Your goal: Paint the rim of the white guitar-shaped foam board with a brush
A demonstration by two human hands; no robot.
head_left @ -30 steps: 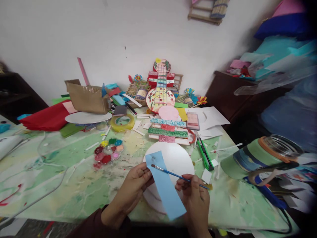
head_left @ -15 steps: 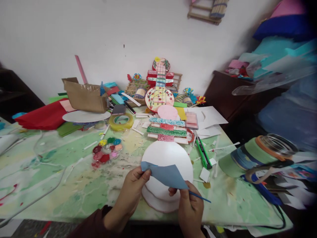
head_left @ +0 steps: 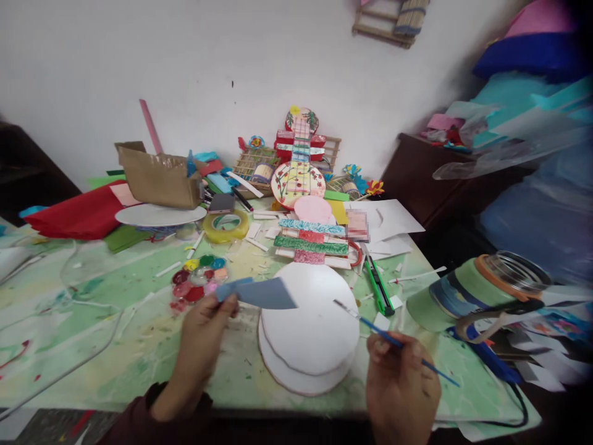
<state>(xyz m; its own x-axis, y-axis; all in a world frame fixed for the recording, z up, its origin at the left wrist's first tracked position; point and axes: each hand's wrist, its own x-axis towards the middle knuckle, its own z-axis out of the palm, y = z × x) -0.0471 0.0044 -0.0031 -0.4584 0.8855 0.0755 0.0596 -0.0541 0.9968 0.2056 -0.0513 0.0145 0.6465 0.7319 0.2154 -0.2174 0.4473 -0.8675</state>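
My left hand (head_left: 200,337) pinches one end of a light blue paper strip (head_left: 259,293), which sticks out to the right above the table, near the round paint palette (head_left: 197,284). My right hand (head_left: 402,386) is closed around a thin blue paintbrush (head_left: 393,340) whose tip points up and left over the edge of the white discs. Two stacked white foam discs (head_left: 308,324) lie on the green paint-stained table (head_left: 115,334) between my hands.
A green utility knife (head_left: 378,285) lies right of the discs. Decorated strips (head_left: 311,242), a painted guitar-shaped craft (head_left: 299,176), a tape roll (head_left: 227,225), a cardboard box (head_left: 157,176) and red paper (head_left: 78,213) crowd the back. A glass jar (head_left: 514,275) lies at right.
My hands have moved apart. The left hand carried the blue strip off the discs to the left, toward the palette. The right hand let go of the strip and drew back right with the brush.
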